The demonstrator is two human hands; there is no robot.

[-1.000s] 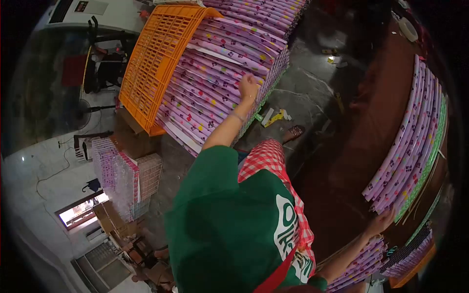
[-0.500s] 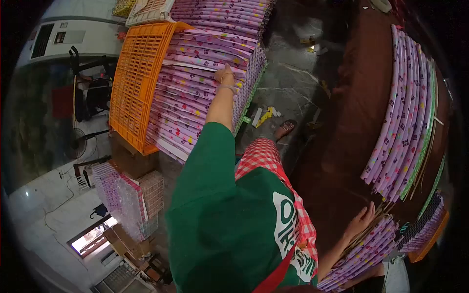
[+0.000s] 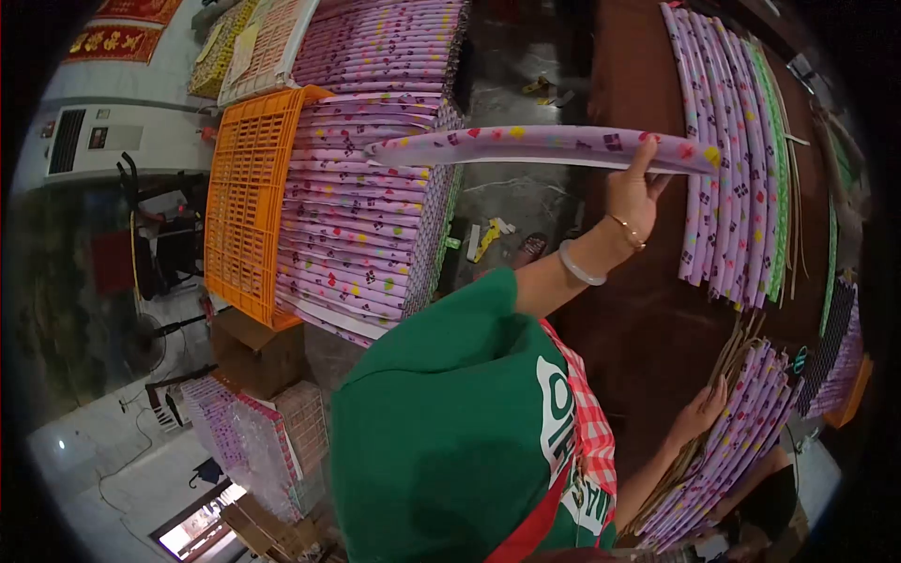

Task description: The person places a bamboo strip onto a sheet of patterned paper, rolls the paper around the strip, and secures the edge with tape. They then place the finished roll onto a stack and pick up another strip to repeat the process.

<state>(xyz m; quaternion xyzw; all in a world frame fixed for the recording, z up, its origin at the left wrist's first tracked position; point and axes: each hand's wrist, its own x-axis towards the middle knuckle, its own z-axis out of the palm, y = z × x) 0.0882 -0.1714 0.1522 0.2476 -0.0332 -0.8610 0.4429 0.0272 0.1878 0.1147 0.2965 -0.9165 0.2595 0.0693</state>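
Note:
My left hand point(image 3: 634, 192), with a bangle and a bracelet on its wrist, grips one end of a long purple patterned strip point(image 3: 526, 143). The strip stretches left across the aisle, its far end over a tall stack of similar purple strips point(image 3: 352, 211). Its gripped end overlaps a row of purple strips point(image 3: 718, 150) on the brown table point(image 3: 629, 281). Down on the right, my right hand point(image 3: 704, 409) lies against a purple bundle point(image 3: 718, 450) and thin brown sticks, fingers stretched out and partly hidden.
An orange plastic crate point(image 3: 246, 206) stands against the stack's left side. A person's dark sleeve point(image 3: 770, 497) shows beyond the bundle. Yellow scraps point(image 3: 488, 239) lie on the dark floor. Green-edged strips point(image 3: 771, 178) border the table row.
My left hand has left the stack and swung right over the table, now carrying a purple strip. My right hand has moved against the bundle. The view has shifted.

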